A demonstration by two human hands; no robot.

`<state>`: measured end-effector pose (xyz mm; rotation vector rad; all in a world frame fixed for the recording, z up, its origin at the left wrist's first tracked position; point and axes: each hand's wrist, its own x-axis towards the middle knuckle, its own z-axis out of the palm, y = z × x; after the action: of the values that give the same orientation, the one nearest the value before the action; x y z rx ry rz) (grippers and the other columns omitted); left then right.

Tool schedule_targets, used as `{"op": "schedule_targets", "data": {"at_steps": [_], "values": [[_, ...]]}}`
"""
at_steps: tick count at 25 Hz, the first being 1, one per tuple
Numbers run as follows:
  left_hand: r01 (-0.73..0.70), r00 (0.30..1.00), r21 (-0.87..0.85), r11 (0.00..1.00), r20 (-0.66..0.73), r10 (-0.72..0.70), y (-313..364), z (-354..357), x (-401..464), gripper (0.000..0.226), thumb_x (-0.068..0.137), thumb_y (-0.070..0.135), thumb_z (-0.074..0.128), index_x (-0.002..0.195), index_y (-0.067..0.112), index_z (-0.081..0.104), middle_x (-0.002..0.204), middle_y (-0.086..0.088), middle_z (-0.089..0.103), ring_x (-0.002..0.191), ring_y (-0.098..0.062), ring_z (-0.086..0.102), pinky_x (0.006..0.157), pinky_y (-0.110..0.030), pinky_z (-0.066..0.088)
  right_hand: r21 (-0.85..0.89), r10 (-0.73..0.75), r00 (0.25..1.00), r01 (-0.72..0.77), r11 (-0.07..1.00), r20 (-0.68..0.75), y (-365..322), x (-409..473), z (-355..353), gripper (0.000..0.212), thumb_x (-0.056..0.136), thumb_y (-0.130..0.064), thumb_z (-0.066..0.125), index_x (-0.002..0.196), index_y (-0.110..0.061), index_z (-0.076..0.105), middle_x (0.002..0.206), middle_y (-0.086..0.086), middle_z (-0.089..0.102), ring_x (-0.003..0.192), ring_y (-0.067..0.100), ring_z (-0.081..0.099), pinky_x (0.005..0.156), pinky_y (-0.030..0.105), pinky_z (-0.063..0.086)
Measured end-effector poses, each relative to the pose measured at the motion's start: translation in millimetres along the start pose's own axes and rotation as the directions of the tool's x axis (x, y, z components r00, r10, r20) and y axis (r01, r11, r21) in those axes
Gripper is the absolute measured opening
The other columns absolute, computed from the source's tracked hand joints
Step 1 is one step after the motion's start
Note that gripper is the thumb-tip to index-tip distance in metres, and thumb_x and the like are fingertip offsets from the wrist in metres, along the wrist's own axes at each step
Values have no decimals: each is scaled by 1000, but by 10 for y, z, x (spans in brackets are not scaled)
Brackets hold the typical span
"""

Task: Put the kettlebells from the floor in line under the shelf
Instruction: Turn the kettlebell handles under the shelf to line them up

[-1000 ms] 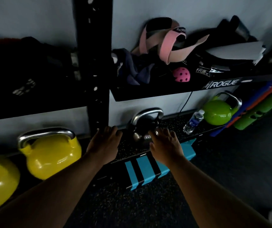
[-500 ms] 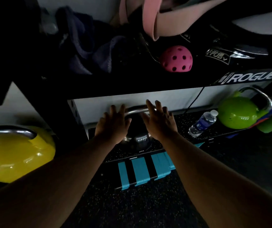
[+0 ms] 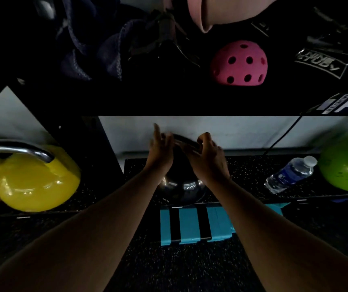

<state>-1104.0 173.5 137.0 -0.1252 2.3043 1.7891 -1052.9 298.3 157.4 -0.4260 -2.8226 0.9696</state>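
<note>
A dark, shiny kettlebell (image 3: 182, 189) stands on the speckled mat under the black shelf (image 3: 168, 102), in the middle of the view. My right hand (image 3: 207, 157) curls around the right part of its handle. My left hand (image 3: 160, 150) is at the handle's left end with its fingers stretched upward, and the picture is too blurred there to show a grip. A yellow kettlebell (image 3: 36, 180) with a steel handle stands at the left, with a second yellow one cut off by the left edge. At the right edge stands a green kettlebell (image 3: 346, 168).
A water bottle (image 3: 290, 174) lies between the dark and green kettlebells. A blue-and-black striped block (image 3: 192, 225) lies on the floor in front. A black upright post (image 3: 97, 148) separates the yellow kettlebells from the dark one. On the shelf are a pink holed ball (image 3: 239, 64), cloths and straps.
Both hands have moved forward from the front of the dark kettlebell onto its handle. My view has come closer and lower under the shelf.
</note>
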Motion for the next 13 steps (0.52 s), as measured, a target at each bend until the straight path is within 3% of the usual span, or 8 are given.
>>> {"op": "schedule_targets", "data": {"at_steps": [2,3,5,8,11,13], "values": [[44,999,-76,996,-9,-44,-74,47,-28,67,97,58,35,153,32,9,157,-16,28,139,-36,35,107,-45,36,201,54,997,-66,977,63,34,1,-43,36,89,-60,50,107,-29,48,76,-5,64,60,10,62,48,20,48],[41,999,-79,996,-13,-42,-91,85,-67,65,97,58,34,152,29,13,156,-15,30,138,-34,37,102,-41,37,252,65,995,-81,964,71,54,19,-71,27,91,-56,49,107,-34,52,74,-4,68,58,10,65,48,21,49],[64,998,-113,992,-4,-65,-80,118,-70,63,100,54,29,154,29,7,161,-11,18,143,-32,28,105,-42,32,283,57,997,-71,956,56,38,34,-93,22,92,-55,47,108,-45,58,70,-6,72,58,6,67,53,24,52],[101,991,-85,991,97,-93,59,1,66,60,103,49,22,154,32,-4,163,-12,11,146,-32,21,114,-48,23,352,44,998,-60,934,54,-30,-88,12,27,96,-52,44,117,-42,58,68,-3,73,52,7,66,50,20,49],[25,994,-64,998,109,-18,18,0,-18,56,103,48,25,154,37,2,159,-10,24,140,-31,33,110,-42,32,559,33,991,-100,823,129,-60,-255,123,36,97,-52,42,127,-37,55,69,6,73,58,20,70,59,35,58],[-31,996,-52,998,83,35,-64,76,-156,59,95,64,25,147,55,-1,155,-10,34,132,-33,45,110,-52,32,649,91,987,-155,745,131,-66,-278,187,40,99,-52,34,133,-41,51,82,1,73,68,22,71,66,45,61]]}}
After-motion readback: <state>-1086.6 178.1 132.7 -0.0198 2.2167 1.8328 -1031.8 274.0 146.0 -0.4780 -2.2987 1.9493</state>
